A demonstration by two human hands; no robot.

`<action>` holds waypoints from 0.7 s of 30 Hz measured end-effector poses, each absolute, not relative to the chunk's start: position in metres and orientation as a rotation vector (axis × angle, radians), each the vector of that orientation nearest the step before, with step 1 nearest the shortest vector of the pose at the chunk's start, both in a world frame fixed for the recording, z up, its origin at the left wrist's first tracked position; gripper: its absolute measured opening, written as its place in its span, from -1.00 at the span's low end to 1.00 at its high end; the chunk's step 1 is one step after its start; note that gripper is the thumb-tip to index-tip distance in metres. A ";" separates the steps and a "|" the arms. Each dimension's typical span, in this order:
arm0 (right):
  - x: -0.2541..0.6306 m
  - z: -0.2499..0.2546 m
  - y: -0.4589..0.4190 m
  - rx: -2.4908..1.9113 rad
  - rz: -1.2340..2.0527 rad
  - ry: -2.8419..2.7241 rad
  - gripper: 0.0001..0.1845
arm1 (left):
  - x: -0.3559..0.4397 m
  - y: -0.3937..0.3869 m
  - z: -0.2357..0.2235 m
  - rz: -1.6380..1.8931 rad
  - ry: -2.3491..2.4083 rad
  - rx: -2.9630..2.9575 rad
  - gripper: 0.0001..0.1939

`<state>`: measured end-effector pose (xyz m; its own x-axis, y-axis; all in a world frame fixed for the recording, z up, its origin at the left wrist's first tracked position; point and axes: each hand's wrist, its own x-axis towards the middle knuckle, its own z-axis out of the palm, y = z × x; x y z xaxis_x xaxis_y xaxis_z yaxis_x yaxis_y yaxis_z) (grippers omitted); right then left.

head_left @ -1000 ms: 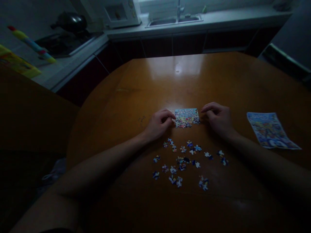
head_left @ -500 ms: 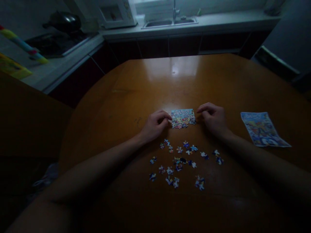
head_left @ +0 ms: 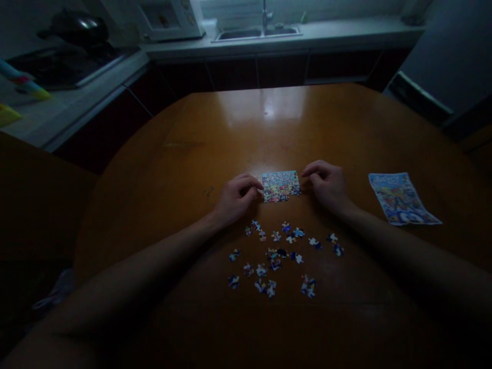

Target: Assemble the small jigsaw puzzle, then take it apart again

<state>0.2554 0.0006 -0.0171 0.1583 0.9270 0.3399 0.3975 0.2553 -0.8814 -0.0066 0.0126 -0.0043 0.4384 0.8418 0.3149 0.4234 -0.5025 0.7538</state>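
A partly assembled jigsaw puzzle (head_left: 280, 185) lies flat on the wooden table, its upper part pale blue and its lower edge stepped. At its left edge rests my left hand (head_left: 237, 197), index fingertip at or touching the border, fingers loosely bent and nothing held. My right hand (head_left: 326, 185) lies just off the right edge, thumb and index finger apart, with nothing between them. Nearer to me, several loose jigsaw pieces (head_left: 276, 236) are scattered, some overlapping; a few show white, dark blue or light blue.
A creased picture sheet (head_left: 400, 200) in similar colours lies right of my right hand. The wooden table (head_left: 246, 133) reaches back towards a counter with a sink (head_left: 240, 34), a microwave (head_left: 165, 18) and a wok (head_left: 79, 28) on the stove.
The whole view has shifted, so everything appears further left. Both hands keep their places beside the jigsaw puzzle, and the loose pieces lie as before.
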 end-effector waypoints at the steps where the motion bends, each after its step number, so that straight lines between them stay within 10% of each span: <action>1: 0.256 -0.017 0.001 -1.327 0.599 -1.438 -0.77 | -0.007 0.013 -0.004 0.931 1.056 2.109 -0.80; 21: 0.252 -0.015 0.002 -1.317 0.604 -1.432 -0.76 | -0.010 0.013 -0.005 0.912 1.144 2.057 -0.80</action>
